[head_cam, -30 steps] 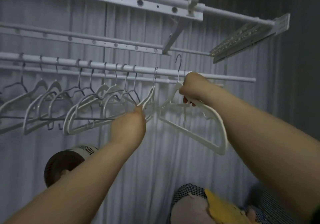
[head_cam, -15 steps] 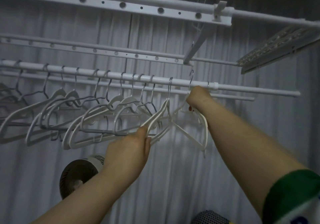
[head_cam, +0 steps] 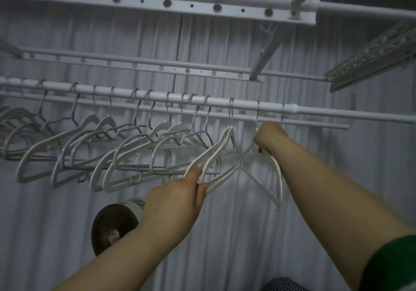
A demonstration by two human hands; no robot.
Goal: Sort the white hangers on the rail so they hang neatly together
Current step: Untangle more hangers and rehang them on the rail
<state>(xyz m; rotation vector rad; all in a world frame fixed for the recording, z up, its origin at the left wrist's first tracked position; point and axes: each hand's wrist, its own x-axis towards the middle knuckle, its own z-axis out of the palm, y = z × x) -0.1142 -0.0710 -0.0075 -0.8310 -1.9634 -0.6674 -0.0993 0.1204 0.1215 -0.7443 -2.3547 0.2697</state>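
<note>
A white rail (head_cam: pixel 126 93) runs across the view with several white and grey hangers (head_cam: pixel 108 146) hooked on it. My left hand (head_cam: pixel 177 202) pinches the lower corner of a white hanger (head_cam: pixel 221 147) whose hook sits on the rail near the middle. My right hand (head_cam: pixel 269 136) grips the neck and shoulder of another white hanger (head_cam: pixel 270 191), just to the right; its hook is over the rail. The two hangers cross at their inner arms. A further hook (head_cam: pixel 283 112) hangs on the rail behind my right hand, its body hidden.
A perforated drying-rack bar (head_cam: pixel 166 3) and a second bar (head_cam: pixel 135 65) run overhead. A folded rack panel (head_cam: pixel 371 61) sticks out at upper right. A round fan (head_cam: pixel 114 225) stands low behind my left arm. Pleated curtain fills the background.
My right hand has brought its hanger up and its hook now sits over the rail, closer to the left-hand hanger. My view has tilted up and left.
</note>
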